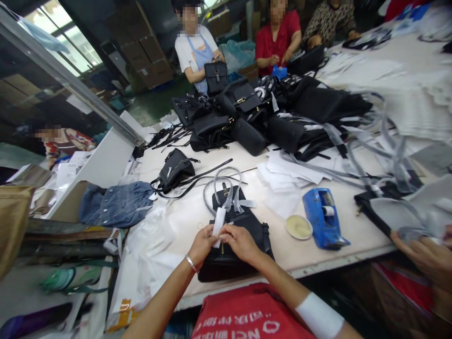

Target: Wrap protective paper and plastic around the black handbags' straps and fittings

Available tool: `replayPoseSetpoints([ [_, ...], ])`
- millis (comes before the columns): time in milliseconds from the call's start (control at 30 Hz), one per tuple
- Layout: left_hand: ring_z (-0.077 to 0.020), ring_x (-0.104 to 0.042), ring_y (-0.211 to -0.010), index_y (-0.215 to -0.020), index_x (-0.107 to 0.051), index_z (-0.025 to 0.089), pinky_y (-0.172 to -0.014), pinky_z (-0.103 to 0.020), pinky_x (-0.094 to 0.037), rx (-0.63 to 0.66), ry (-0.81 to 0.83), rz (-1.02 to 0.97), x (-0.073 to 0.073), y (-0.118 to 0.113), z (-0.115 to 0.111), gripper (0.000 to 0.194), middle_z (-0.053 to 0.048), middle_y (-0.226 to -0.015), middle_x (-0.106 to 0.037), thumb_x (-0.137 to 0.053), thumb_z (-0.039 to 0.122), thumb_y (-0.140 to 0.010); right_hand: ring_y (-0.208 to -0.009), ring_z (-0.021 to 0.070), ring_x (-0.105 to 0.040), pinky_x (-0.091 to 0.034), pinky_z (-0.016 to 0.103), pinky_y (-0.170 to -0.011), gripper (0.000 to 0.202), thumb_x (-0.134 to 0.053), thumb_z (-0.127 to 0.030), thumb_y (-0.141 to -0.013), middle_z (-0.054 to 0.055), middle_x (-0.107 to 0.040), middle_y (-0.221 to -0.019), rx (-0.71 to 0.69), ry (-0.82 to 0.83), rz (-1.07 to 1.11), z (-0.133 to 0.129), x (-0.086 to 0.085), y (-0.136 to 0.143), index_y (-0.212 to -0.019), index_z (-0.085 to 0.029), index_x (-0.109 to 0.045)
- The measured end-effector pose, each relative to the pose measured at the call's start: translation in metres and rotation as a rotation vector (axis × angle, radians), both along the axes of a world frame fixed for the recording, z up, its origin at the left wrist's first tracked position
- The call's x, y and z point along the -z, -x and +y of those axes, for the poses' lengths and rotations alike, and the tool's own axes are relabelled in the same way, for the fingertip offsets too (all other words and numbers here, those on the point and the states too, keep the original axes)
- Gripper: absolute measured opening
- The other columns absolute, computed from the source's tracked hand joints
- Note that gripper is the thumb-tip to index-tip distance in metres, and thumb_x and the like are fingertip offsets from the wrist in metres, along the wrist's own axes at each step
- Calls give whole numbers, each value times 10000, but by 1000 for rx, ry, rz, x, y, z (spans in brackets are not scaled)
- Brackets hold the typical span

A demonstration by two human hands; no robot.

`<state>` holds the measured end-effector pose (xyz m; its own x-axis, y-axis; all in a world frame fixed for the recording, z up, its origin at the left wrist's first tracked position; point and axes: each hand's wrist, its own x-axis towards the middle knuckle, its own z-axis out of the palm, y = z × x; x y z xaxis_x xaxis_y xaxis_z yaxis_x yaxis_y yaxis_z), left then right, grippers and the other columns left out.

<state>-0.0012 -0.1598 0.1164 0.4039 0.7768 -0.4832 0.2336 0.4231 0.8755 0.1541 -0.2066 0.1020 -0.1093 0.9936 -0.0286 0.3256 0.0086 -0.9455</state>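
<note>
A black bag [238, 263] lies before me at the table's near edge, its straps wrapped in clear plastic [231, 200]. Over the bag, my left hand [202, 246] pinches a narrow white strip [219, 221] that looks like paper or foam. My right hand [240, 241] has its fingers closed on the same strip's lower right side. Both hands hide part of the bag's front and its gold-coloured hardware.
A blue tape dispenser [323, 219] and a round dish [299, 227] stand to the right. Farther back is a heap of black bags [243, 101]; a small black bag [176, 167] and folded denim [116, 205] lie left. A co-worker's hand [423, 254] works at far right.
</note>
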Motion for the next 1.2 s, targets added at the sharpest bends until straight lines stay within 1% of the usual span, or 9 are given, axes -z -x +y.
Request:
replayPoseSetpoints([
  [200, -148, -580, -709, -982, -623, 124, -633, -244, -417, 19, 21, 15, 0, 0, 3, 335, -38, -805, -659, -596, 128, -648, -861, 153, -585, -387, 224, -751, 149, -480, -140, -852, 19, -656, -889, 3, -22, -238, 4, 2, 6, -897, -209, -604],
  [300, -149, -587, -720, -989, -622, 128, -635, -239, -421, 25, 57, 12, -1, 0, 6, 364, -37, -818, -666, -571, 89, -631, -881, 160, -578, -381, 226, -750, 147, -477, -133, -847, 28, -649, -886, -7, -41, -336, 5, 0, 8, -908, -207, -589],
  [400, -152, -594, -709, -993, -625, 127, -649, -250, -435, 16, 83, -2, 0, -1, 7, 387, -40, -830, -677, -560, 81, -614, -873, 167, -582, -384, 233, -739, 122, -476, -144, -848, 31, -649, -869, -25, -48, -385, 7, -2, 8, -888, -203, -575],
  [533, -165, -603, -749, -1028, -621, 139, -680, -261, -446, 7, 71, 18, 1, -2, 8, 435, -41, -880, -683, -553, 75, -603, -848, 161, -601, -394, 232, -723, 116, -473, -162, -856, 24, -661, -870, -43, 11, -374, 13, -5, 4, -865, -210, -577],
  [633, -178, -605, -804, -1057, -616, 152, -737, -279, -452, 9, 39, 39, 1, -4, 7, 466, -39, -927, -684, -545, 69, -604, -852, 169, -608, -403, 237, -729, 104, -484, -175, -852, 37, -668, -876, -58, 58, -406, 17, -8, 3, -865, -209, -582],
  [767, -213, -593, -949, -1086, -608, 161, -856, -319, -438, -13, -42, 30, 4, -4, 5, 443, -48, -1010, -675, -541, 94, -653, -861, 190, -611, -415, 259, -741, 104, -472, -166, -854, 70, -667, -887, -40, 69, -474, 19, -11, 10, -886, -184, -569],
  [933, -224, -553, -1080, -1142, -582, 178, -945, -336, -402, -38, -94, 60, 8, -2, 0, 447, -47, -1105, -651, -534, 117, -702, -844, 197, -627, -419, 260, -716, 106, -449, -154, -857, 71, -667, -879, -42, 102, -461, 22, -8, 14, -911, -173, -538],
  [1100, -222, -561, -1065, -1149, -589, 191, -964, -334, -389, -30, -92, 67, 0, -7, 0, 409, -48, -1115, -651, -563, 171, -741, -785, 212, -632, -404, 272, -651, 120, -492, -194, -832, 66, -664, -845, -16, 170, -415, 27, -3, 7, -948, -174, -471],
  [1200, -213, -572, -1028, -1150, -590, 183, -935, -314, -400, -34, -58, 52, -4, -11, 2, 393, -57, -1098, -655, -596, 226, -760, -766, 195, -626, -394, 262, -651, 158, -509, -158, -790, 41, -651, -814, 5, 203, -333, 32, 3, 1, -930, -188, -443],
])
